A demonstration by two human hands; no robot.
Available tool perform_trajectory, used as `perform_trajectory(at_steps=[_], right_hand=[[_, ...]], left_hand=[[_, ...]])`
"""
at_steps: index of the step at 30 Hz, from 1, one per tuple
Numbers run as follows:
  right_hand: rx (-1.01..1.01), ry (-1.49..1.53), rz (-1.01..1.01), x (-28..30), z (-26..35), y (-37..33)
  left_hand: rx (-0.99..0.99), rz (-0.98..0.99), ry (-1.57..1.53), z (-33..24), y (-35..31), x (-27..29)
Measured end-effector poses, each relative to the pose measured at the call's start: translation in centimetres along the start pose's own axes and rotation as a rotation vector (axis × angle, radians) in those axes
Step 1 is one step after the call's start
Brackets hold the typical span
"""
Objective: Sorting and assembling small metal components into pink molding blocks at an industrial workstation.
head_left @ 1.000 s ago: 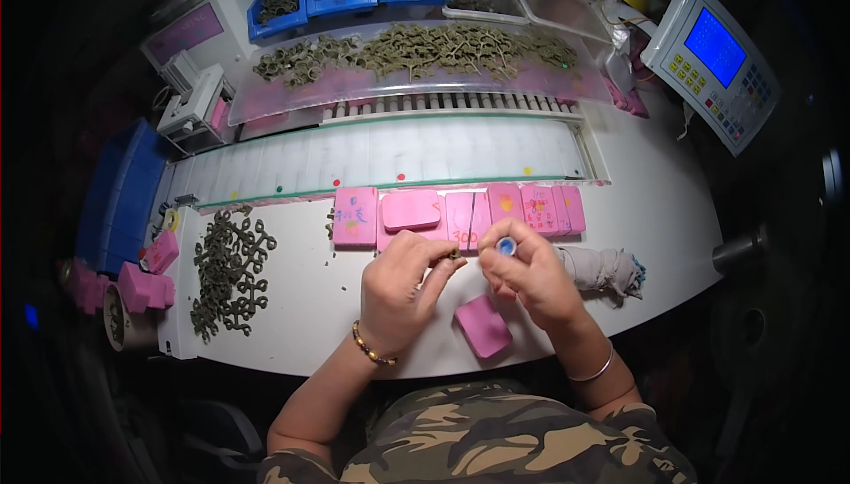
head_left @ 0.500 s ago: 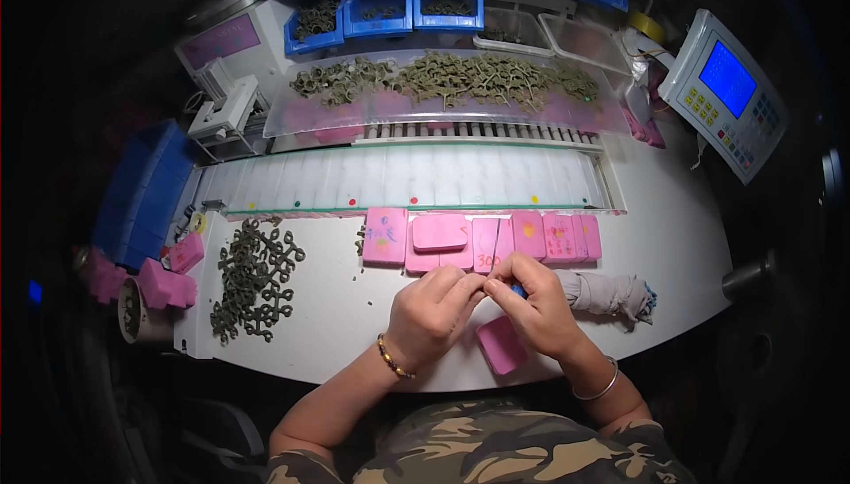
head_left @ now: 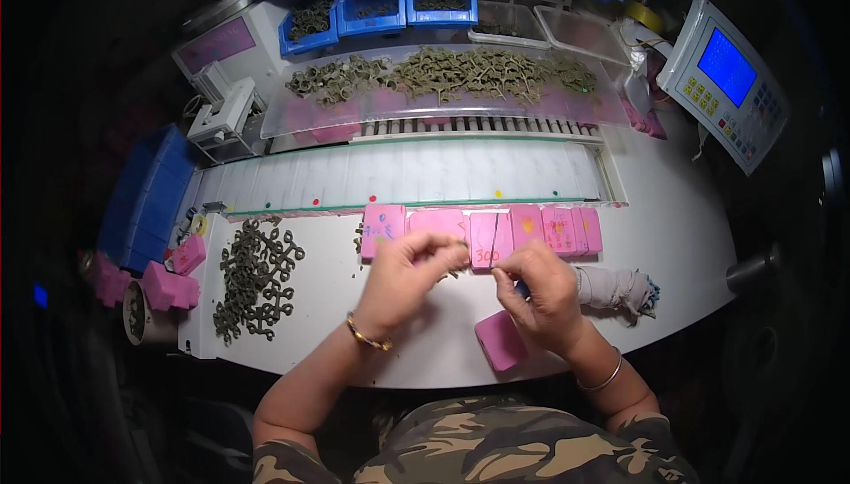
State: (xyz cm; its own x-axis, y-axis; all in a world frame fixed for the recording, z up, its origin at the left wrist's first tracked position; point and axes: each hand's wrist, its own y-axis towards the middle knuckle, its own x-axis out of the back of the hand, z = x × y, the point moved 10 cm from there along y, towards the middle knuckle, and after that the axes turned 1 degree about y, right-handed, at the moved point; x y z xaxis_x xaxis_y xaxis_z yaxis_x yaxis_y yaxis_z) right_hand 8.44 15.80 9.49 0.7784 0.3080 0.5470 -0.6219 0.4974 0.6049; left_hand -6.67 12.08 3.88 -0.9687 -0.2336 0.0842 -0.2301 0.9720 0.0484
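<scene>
Small greenish part (head_left: 464,245), mostly hidden, pinched in left hand (head_left: 400,273), right hand (head_left: 549,287) apart, gripping blue object (head_left: 522,289)

The person wears a camouflage shirt (head_left: 513,444) patterned in irregular, curving blotches of tan, dull green, brown and near-black. Its left sleeve (head_left: 292,463) and right sleeve (head_left: 653,449) carry the same pattern and are short, leaving the forearms bare. The left hand (head_left: 400,278) and right hand (head_left: 546,291) are bare too. Around the left wrist sits a bracelet (head_left: 365,335) of small round beads, some dark, some golden yellow. The right wrist bears a bangle (head_left: 605,376), a thin, smooth, silvery ring with a bright shine.
</scene>
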Motion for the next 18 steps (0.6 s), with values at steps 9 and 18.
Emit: perform_trajectory(at_steps=[9,18], right_hand=[[-0.242,-0.228,0.245,1.0,-4.6,-1.8],[-0.737,0.674,0.17,-2.0,-6.2,-2.3]], left_hand=[[0.351,0.008,-0.795,2.9,1.4,1.3],[0.19,0.131,-0.643,1.6,0.2,-1.7]])
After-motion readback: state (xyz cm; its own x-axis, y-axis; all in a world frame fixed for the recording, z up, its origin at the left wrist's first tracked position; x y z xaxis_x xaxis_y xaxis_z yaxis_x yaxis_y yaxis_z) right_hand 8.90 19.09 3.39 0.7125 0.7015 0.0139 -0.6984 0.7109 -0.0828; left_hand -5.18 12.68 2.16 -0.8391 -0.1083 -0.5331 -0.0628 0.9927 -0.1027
